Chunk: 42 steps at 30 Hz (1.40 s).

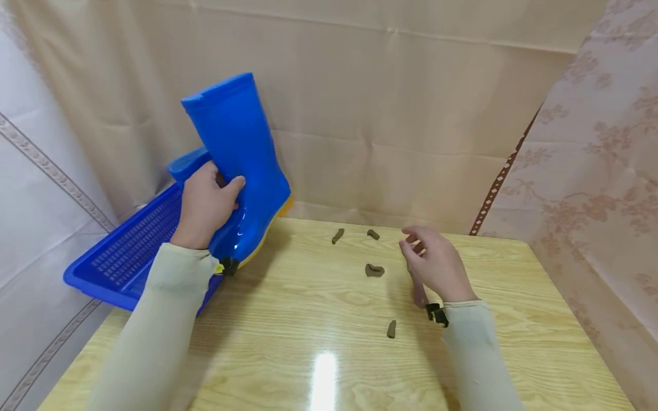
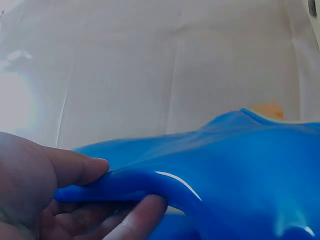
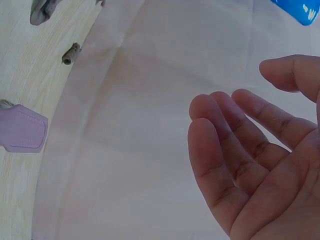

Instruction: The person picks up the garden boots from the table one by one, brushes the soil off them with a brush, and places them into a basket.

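My left hand (image 1: 208, 200) grips a blue rain boot (image 1: 241, 137) by its front at the ankle, thumb on the near side. The boot is tilted, its opening up and its yellow-edged sole facing down and right. In the left wrist view, thumb and fingers pinch the blue rubber (image 2: 225, 175). Behind the hand shows the top of a second blue boot (image 1: 187, 164), mostly hidden. My right hand (image 1: 437, 262) holds nothing, its fingers loosely bent above the table. Just under it lies a mauve flat-ended object (image 3: 25, 129), partly hidden by the hand in the head view.
A blue plastic basket (image 1: 87, 279) with slotted sides stands tilted at the left of the wood-grain table (image 1: 288, 342). Several small brown lumps, one a bent piece (image 1: 374, 270), another a short roll (image 1: 392, 329), lie mid-table. A beige cloth (image 1: 385, 103) hangs behind.
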Each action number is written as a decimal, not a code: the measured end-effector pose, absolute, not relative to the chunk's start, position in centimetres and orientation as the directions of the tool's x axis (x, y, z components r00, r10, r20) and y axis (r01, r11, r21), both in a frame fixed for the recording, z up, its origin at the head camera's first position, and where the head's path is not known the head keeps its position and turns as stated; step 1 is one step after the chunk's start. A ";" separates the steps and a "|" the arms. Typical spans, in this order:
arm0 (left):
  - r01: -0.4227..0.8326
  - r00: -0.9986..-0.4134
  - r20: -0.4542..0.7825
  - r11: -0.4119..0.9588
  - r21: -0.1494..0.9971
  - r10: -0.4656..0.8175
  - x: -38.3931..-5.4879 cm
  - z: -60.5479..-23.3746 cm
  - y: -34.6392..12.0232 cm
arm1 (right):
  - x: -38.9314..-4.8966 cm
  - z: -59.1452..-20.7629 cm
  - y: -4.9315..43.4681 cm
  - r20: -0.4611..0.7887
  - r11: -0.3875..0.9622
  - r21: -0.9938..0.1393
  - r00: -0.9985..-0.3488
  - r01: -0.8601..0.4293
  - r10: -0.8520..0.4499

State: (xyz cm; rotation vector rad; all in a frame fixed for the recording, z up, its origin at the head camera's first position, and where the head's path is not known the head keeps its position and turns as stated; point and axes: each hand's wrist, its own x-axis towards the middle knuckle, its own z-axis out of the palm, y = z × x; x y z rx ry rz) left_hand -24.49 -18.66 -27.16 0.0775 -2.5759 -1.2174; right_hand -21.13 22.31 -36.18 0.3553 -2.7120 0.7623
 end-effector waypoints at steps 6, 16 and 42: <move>0.000 -0.958 0.191 0.663 0.748 -0.215 -25.2 -27.2 -21.1 | -21.0 -36.3 22.5 0.335 0.829 -0.469 -0.930 -0.303 -0.150; -0.089 -0.942 0.139 0.628 0.773 -0.305 -25.8 -27.8 -25.7 | -20.5 -36.6 22.6 0.304 0.836 -0.471 -0.942 -0.281 -0.146; -0.180 -0.966 -0.030 0.586 0.790 -0.255 -24.4 -29.6 -25.3 | -20.3 -36.8 23.1 0.272 0.842 -0.471 -0.951 -0.262 -0.144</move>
